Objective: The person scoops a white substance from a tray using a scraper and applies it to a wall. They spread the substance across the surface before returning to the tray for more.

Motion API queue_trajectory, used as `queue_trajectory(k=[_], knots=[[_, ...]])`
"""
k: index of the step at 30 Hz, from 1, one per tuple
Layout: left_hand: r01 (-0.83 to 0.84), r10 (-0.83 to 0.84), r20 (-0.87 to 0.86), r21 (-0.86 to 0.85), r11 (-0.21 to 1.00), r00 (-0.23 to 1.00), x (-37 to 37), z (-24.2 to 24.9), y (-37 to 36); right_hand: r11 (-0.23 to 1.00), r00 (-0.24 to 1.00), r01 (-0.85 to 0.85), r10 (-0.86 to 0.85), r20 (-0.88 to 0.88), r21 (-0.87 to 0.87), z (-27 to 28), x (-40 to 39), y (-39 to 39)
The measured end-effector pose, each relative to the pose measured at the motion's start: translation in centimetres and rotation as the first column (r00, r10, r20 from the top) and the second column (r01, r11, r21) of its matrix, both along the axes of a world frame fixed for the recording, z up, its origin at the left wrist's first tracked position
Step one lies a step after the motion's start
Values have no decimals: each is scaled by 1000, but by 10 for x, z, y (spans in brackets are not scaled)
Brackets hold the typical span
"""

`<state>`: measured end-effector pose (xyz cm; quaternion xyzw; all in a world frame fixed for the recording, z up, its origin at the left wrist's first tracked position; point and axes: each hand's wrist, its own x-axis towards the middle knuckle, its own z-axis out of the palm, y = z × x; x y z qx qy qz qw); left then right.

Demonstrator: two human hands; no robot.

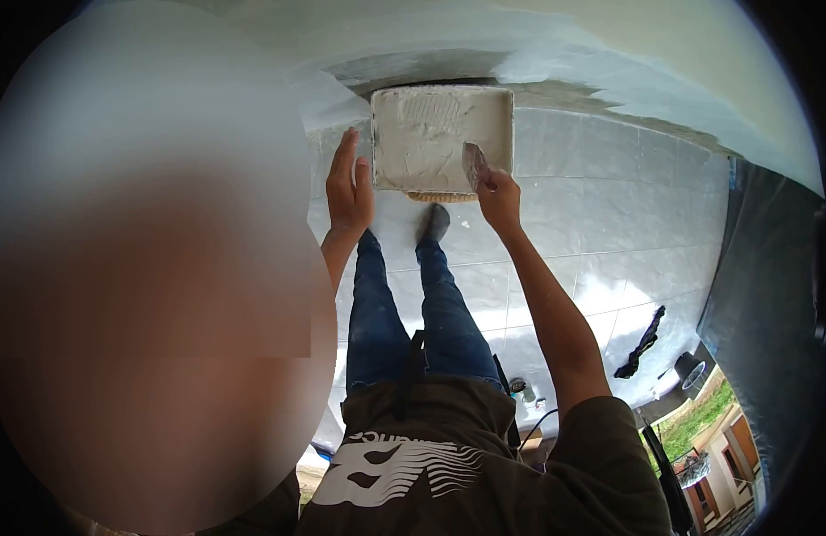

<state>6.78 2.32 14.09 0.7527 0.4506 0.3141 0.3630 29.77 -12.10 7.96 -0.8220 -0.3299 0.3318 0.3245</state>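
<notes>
My right hand (499, 195) is closed round a trowel (473, 164), whose blade is over the lower right part of a rectangular tray (512, 134). Pale, wet-looking plaster (422, 134) with ridges and smears fills much of the tray. My left hand (350, 186) is held beside the tray's left edge, fingers stretched upward and thumb apart, with nothing in it. A tan ribbed object (435, 196) shows partly under the tray's near edge.
Grey tiles (565, 214) cover the floor, and a partly coated wall (556, 54) rises beyond the tray. A black cloth-like strip (642, 342) and a dark bucket (689, 369) lie at the right. A large blur hides the left side.
</notes>
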Motion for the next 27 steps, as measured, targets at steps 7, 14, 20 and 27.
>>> queue_trajectory(k=[7, 14, 20, 27], knots=[[0, -7, -67, -113, 994, 998, -12, -54, -19, 888, 751, -440, 447, 487, -136, -55, -30, -4], [24, -38, -59, -211, 977, 998, -17, -77, -40, 786, 637, -557, 611, 470, -267, -58, -70, -44], [31, -48, -78, -204, 978, 996, -24, -80, -43, 971, 964, -241, 240, 113, -6, -27, -62, -42], [12, -33, -83, -247, 969, 996, -27, -86, -42, 762, 422, 592, -571, -704, -263, -96, -31, -77]])
